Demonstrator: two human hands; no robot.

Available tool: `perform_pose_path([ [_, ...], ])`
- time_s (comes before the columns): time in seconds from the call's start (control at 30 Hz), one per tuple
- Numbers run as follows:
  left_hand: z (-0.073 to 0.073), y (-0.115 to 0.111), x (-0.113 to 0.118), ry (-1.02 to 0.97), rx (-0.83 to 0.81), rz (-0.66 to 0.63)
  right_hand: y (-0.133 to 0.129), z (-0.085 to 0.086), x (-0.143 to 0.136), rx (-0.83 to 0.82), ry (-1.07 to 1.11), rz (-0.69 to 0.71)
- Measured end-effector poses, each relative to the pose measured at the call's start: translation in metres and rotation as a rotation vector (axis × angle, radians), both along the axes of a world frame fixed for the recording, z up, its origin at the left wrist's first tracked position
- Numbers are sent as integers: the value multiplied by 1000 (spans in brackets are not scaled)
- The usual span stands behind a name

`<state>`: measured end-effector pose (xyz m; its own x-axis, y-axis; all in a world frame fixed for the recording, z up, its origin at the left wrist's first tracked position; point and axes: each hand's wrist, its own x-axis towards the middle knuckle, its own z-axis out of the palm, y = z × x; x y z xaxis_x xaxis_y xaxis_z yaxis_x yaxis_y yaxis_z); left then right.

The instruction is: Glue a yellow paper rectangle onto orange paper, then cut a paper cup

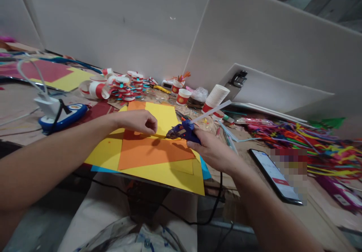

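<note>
A blue glue gun (188, 130) is in my right hand (210, 146), with a white glue stick standing out of its back. Its nozzle points left, close above a thin yellow strip (161, 135) lying over orange paper (152, 153). My left hand (139, 121) is closed, thumb and fingers pinched at the left end of that yellow strip. Under the orange sheet lie larger yellow sheets (181, 178), with blue paper (206, 168) showing at the edges.
A blue power strip (65, 118) with a white plug sits left. Red-and-white cup pieces (121, 86), a cup stack (215, 98) and a single cup (183, 97) stand behind. At right are a phone (274, 176) and colourful pipe cleaners (319, 142). A black cord hangs below the table edge.
</note>
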<state>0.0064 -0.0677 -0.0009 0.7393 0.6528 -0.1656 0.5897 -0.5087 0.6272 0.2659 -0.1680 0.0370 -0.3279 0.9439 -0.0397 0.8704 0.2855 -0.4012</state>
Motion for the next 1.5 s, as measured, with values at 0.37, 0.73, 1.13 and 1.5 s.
perform_pose_path([
  [0.37,1,3,-2,44,85,-11,0,2,-15,-38,35,11],
  [0.73,7,3,-8,59,86,-51,-2,3,2,-61,36,-17],
  [1.13,11,3,-8,68,58,-59,4,-5,-34,-36,57,71],
  [1.5,10,9,-15,96,71,-104,0,-2,-29,-61,55,64],
])
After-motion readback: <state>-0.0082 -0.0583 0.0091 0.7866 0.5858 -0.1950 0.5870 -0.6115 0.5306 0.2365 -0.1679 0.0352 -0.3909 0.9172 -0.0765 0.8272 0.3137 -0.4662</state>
